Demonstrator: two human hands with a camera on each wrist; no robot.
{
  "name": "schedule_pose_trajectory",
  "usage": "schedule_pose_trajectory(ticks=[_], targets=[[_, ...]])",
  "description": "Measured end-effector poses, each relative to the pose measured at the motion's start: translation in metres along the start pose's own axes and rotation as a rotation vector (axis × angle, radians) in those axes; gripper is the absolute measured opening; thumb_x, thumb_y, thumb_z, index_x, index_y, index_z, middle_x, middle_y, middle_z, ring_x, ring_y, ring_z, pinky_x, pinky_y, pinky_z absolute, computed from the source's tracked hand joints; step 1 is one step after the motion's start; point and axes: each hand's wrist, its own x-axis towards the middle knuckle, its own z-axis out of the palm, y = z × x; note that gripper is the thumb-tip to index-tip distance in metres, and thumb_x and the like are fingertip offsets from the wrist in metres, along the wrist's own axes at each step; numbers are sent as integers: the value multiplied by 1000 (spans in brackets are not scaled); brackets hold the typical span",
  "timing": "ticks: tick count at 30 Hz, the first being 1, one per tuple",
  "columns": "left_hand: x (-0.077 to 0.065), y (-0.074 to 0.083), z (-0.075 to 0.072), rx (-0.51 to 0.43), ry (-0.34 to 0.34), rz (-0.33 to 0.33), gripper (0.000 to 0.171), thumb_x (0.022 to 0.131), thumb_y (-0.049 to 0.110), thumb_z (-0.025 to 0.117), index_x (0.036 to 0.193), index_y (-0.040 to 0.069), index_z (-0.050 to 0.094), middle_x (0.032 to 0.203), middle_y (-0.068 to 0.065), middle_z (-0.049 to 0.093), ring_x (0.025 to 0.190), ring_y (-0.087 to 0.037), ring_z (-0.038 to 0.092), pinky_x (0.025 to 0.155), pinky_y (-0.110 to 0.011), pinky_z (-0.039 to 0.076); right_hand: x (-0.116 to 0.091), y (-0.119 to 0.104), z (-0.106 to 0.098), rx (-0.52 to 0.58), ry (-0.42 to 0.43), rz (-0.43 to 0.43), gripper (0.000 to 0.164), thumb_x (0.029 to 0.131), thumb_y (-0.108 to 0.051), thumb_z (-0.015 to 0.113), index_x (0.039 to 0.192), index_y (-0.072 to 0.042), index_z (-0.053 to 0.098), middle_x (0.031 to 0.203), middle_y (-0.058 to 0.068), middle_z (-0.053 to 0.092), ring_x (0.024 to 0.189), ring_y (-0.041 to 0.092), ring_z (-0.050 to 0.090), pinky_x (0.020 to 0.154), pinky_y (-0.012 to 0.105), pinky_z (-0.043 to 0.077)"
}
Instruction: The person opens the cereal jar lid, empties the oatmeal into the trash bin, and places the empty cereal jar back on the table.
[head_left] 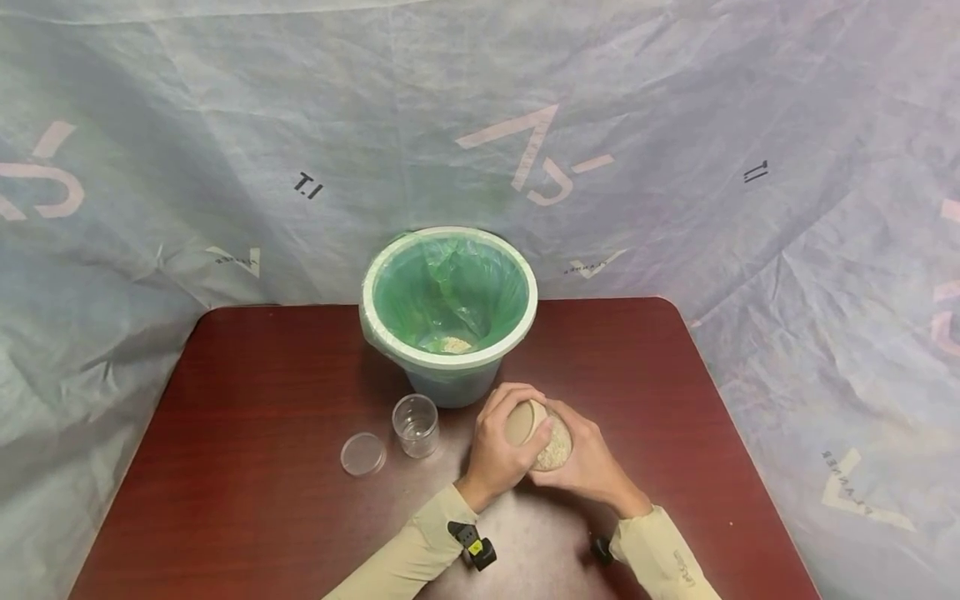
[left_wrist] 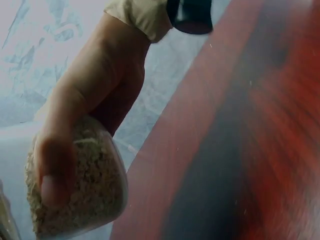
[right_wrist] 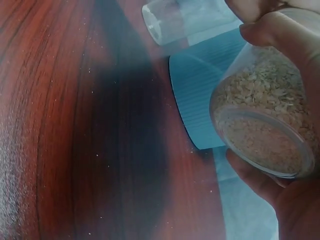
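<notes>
My right hand [head_left: 592, 458] grips a clear jar [right_wrist: 265, 115] holding pale flakes that look like oats. The jar is tilted, its round base facing the right wrist camera. In the left wrist view the right thumb lies across the jar [left_wrist: 100, 185]. My left hand [head_left: 497, 446] holds a round beige lid [head_left: 519, 423] by its edge, close against the jar in the head view. Whether the lid touches the jar's mouth is hidden. Both hands are just in front of a bucket [head_left: 450, 379] lined with a green bag, with a small heap of flakes [head_left: 455, 344] inside.
Left of the hands, a clear empty jar [head_left: 416, 429] stands upright beside a clear round lid [head_left: 363, 455] lying flat. Dark red wood forms the tabletop [head_left: 247, 442]. Pale sheeting [head_left: 337, 125] hangs behind and at both sides. Tiny specks dot the table in the right wrist view.
</notes>
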Motion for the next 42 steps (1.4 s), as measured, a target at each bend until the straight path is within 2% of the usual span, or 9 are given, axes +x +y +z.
schedule_pose_trajectory(ticks=[3,10,14,20,23,29,35,38,42], targets=[[3,2,-7,21,-112,41,43,90,29,81,128,12,70,128,0,68,121,-18,63,104,-34,49,-1,0,-2,56,2,8,92,61,-20,99,144,-19,60,121,-2,71,101,16,69,82,34,60],[14,2,-39,7,-456,150,77,87,33,85,153,10,52,157,-5,50,147,-21,47,120,-39,40,-2,2,-8,115,-22,21,92,61,-18,98,145,-20,60,122,-2,72,100,15,68,84,32,57],[18,-2,-50,21,-522,159,81,88,37,87,156,14,50,158,-3,50,147,-19,47,121,-38,40,0,-3,-11,102,-34,11,93,60,-16,101,144,-16,61,120,-1,72,99,13,68,84,31,57],[17,-6,-53,59,-491,150,79,87,39,88,154,16,54,153,-2,55,143,-18,53,117,-37,44,1,-8,-9,97,-18,6,92,57,-9,102,140,-7,62,121,6,73,102,16,69,86,33,58],[15,-5,-52,98,-452,121,79,85,42,89,153,17,57,151,-1,58,139,-17,56,114,-37,48,1,-4,-6,66,10,5,95,56,-11,103,141,-8,62,123,6,72,103,16,69,87,33,58],[11,0,-46,198,-332,74,75,83,47,89,146,17,62,144,0,63,129,-16,63,103,-34,54,-1,2,0,26,48,15,95,60,-18,103,145,-13,59,129,3,71,109,17,69,90,33,58],[9,6,-40,267,-222,27,71,81,49,90,138,16,67,133,2,68,121,-15,67,96,-34,57,-2,3,7,9,100,6,94,60,-22,100,144,-8,60,131,6,71,110,21,70,89,37,60],[9,9,-39,301,-202,-13,69,80,51,90,136,17,68,130,3,69,118,-15,68,93,-35,58,-3,2,8,-1,106,11,93,60,-23,99,143,-7,60,131,6,71,109,21,70,89,38,60],[8,11,-39,336,-242,-54,69,81,56,88,134,17,66,129,4,67,116,-15,67,92,-36,59,-4,2,7,0,85,19,93,61,-22,100,143,-9,60,130,4,71,108,19,69,88,37,60]])
